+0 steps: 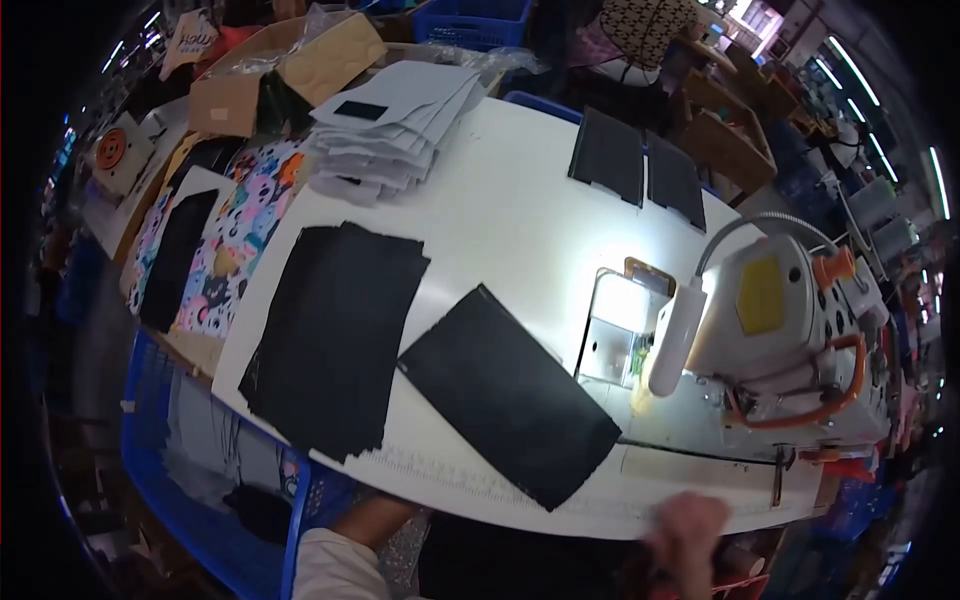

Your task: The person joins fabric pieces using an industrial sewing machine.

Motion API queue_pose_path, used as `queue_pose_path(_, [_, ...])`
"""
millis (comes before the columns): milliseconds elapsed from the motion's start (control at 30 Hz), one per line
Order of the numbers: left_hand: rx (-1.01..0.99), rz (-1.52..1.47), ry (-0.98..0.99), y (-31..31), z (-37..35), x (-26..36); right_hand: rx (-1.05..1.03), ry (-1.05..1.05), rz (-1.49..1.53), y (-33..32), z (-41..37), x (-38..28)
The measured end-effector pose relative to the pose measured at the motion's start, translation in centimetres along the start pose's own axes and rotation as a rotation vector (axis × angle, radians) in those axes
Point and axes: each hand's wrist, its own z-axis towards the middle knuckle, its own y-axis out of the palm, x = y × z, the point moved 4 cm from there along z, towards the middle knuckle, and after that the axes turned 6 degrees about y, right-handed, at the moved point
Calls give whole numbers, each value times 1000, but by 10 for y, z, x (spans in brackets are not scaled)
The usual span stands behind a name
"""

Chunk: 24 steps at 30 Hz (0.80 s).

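Note:
My right hand (688, 528) is over the table's front edge, below the sewing machine. It is smeared by motion, so its fingers cannot be made out. Of my left arm, the sleeve and bare forearm (372, 521) show at the front edge; the hand is hidden beneath the tabletop. A black rectangular fabric piece (510, 395) lies slanted on the white table (490, 200), up and left of my right hand. Beside it, further left, is a stack of black fabric pieces (335, 335). The sewing machine (765, 315) stands at the right, its lamp (678, 340) lighting the needle area.
A pile of grey-white sheets (400, 110) sits at the back left, near patterned fabric (225, 260). Two dark panels (608, 155) lie at the far edge. A blue crate (150, 420) holding fabric stands below the left edge. Cardboard (335, 55) lies behind.

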Motion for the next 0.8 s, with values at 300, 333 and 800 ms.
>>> queue_pose_path(300, [652, 114, -438, -117, 52, -148, -443, -371, 110, 57, 2, -182])
queue_pose_path(333, [661, 117, -444, -121, 58, -151, -459, -381, 98, 57, -5, -179])
queue_pose_path(800, [757, 84, -541, -142, 71, -192, -472, -444, 51, 58, -20, -169])
